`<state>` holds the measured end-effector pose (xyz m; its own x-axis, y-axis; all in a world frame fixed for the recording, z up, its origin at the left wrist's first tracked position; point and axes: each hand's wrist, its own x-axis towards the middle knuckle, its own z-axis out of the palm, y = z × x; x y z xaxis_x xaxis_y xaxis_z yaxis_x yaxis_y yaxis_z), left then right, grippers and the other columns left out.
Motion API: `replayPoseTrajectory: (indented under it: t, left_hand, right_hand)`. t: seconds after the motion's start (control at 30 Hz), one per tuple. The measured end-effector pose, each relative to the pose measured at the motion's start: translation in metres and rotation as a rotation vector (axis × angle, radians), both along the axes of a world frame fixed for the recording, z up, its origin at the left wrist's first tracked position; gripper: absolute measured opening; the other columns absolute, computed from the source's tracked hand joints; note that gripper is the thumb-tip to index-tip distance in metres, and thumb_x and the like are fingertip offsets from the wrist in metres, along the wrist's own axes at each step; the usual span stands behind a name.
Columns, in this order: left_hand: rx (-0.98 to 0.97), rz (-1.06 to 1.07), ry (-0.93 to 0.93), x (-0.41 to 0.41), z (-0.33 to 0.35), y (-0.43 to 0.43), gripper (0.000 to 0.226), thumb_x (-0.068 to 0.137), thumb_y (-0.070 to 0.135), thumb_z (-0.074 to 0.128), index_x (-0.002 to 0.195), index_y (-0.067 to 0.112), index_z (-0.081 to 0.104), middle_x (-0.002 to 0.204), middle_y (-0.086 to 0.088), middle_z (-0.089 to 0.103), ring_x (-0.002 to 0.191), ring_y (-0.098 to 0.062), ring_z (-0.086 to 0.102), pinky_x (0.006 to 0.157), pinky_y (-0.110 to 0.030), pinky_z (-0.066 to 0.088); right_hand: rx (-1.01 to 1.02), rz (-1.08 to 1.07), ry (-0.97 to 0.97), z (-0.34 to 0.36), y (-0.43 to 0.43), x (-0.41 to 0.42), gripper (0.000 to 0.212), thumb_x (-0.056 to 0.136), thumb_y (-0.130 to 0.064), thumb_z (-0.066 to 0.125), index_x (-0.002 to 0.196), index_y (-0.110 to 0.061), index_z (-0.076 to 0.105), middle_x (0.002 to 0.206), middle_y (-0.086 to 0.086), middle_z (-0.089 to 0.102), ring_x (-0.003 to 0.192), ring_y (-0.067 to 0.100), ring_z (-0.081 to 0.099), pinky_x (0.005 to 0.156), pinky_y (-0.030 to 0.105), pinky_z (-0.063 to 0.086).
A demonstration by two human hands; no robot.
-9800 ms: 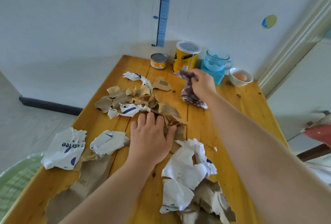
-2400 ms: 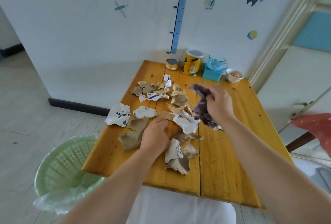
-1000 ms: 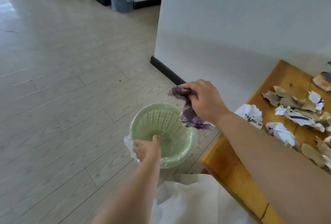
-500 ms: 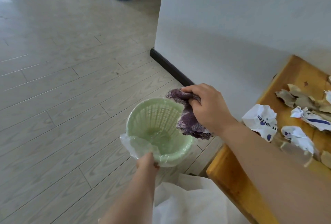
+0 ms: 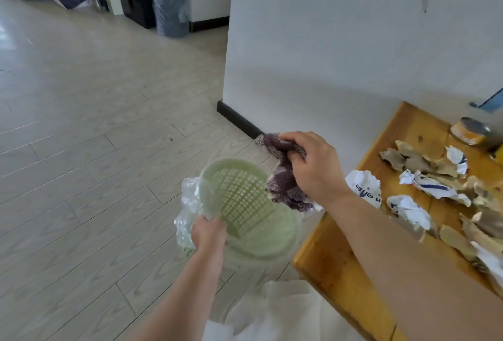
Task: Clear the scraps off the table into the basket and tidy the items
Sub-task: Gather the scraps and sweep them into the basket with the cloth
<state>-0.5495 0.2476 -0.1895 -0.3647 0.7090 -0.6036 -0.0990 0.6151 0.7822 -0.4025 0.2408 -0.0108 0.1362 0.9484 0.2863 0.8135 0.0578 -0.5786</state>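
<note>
My left hand grips the near rim of the pale green mesh basket, which is lifted off the floor and tilted toward the table, its clear plastic liner hanging loose on the left. My right hand holds a crumpled purple cloth just above the basket's right rim. Torn brown and white paper scraps lie spread over the wooden table at the right.
A small tin can stands at the table's far side. The white wall with a black skirting runs behind the table. Dark bags and wrapped items stand far back on the plank floor. White clothing shows at the bottom.
My left hand has raised the basket off the floor and tipped it toward the table corner. My right hand still holds the cloth beside it.
</note>
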Motion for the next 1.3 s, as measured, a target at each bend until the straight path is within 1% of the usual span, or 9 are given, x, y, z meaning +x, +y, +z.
replayPoseTrajectory:
  t: [0.17,0.3,0.4,0.47,0.63,0.73,0.8,0.93,1.3]
  left_hand:
    - [0.17,0.1,-0.096,0.007,0.063,0.009,0.03,0.069,-0.005,0.044,0.07,0.019,0.06,0.067,0.001,0.06,0.059,-0.015,0.057,0.047,-0.023,0.04]
    - [0.255,0.13,-0.148,0.015,0.097,0.009,0.031,0.069,-0.005,0.042,0.064,0.021,0.059,0.064,0.004,0.059,0.057,-0.014,0.056,0.045,-0.022,0.04]
    - [0.254,0.1,-0.148,0.02,0.111,0.006,0.027,0.069,-0.003,0.043,0.065,0.019,0.057,0.063,0.002,0.057,0.055,-0.015,0.053,0.047,-0.022,0.04]
    - [0.261,0.078,-0.163,0.025,0.117,0.005,0.024,0.068,-0.005,0.043,0.062,0.016,0.054,0.061,0.001,0.053,0.054,-0.018,0.05,0.048,-0.023,0.04]
    - [0.292,0.029,-0.183,0.036,0.13,-0.002,0.022,0.064,-0.006,0.046,0.059,0.015,0.052,0.058,0.0,0.052,0.052,-0.02,0.05,0.049,-0.028,0.043]
    - [0.319,-0.006,-0.2,0.043,0.136,-0.007,0.026,0.062,-0.008,0.045,0.057,0.016,0.054,0.054,0.002,0.053,0.049,-0.017,0.05,0.046,-0.028,0.042]
    - [0.328,-0.022,-0.192,0.046,0.138,-0.008,0.025,0.061,-0.008,0.046,0.056,0.015,0.053,0.054,0.001,0.052,0.049,-0.019,0.048,0.047,-0.028,0.041]
    - [0.329,-0.03,-0.159,0.049,0.14,-0.007,0.026,0.063,-0.009,0.047,0.056,0.015,0.055,0.055,0.001,0.055,0.05,-0.019,0.051,0.049,-0.026,0.043]
    - [0.294,-0.087,-0.178,0.054,0.147,0.001,0.028,0.065,-0.01,0.043,0.062,0.015,0.055,0.061,-0.002,0.054,0.054,-0.02,0.05,0.05,-0.025,0.043]
  right_hand:
    - [0.118,-0.129,0.087,0.024,-0.019,0.014,0.033,0.084,0.001,0.051,0.11,-0.016,0.064,0.107,0.001,0.064,0.102,0.013,0.054,0.085,0.009,0.032]
    - [0.189,-0.298,0.158,0.048,-0.039,0.039,0.031,0.086,-0.006,0.051,0.108,-0.024,0.063,0.098,-0.013,0.06,0.093,0.002,0.052,0.075,0.004,0.035]
    - [0.245,-0.463,0.127,0.062,-0.062,0.064,0.028,0.086,-0.01,0.052,0.107,-0.026,0.063,0.092,-0.015,0.058,0.087,0.004,0.05,0.068,0.009,0.035]
    - [0.244,-0.567,0.086,0.065,-0.081,0.083,0.028,0.086,-0.011,0.052,0.108,-0.025,0.062,0.093,-0.013,0.057,0.088,0.008,0.049,0.073,0.021,0.038]
    - [0.028,-0.741,0.037,0.038,-0.116,0.113,0.029,0.086,-0.009,0.049,0.108,-0.023,0.06,0.1,0.0,0.058,0.083,0.016,0.046,0.063,0.029,0.036]
    - [-0.215,-0.777,-0.06,0.011,-0.122,0.116,0.034,0.085,-0.01,0.045,0.113,-0.024,0.058,0.11,0.008,0.057,0.08,0.022,0.048,0.056,0.027,0.037]
    - [-0.304,-0.8,-0.129,-0.005,-0.121,0.112,0.038,0.086,-0.01,0.042,0.119,-0.023,0.054,0.114,0.01,0.053,0.084,0.026,0.049,0.059,0.029,0.039]
    - [-0.236,-0.842,-0.155,-0.02,-0.109,0.102,0.039,0.086,-0.008,0.039,0.122,-0.02,0.051,0.111,0.012,0.052,0.097,0.033,0.051,0.068,0.034,0.04]
    - [-0.195,-0.679,-0.119,-0.024,-0.049,0.075,0.042,0.084,-0.005,0.037,0.121,-0.018,0.052,0.115,0.011,0.05,0.102,0.033,0.047,0.07,0.034,0.039]
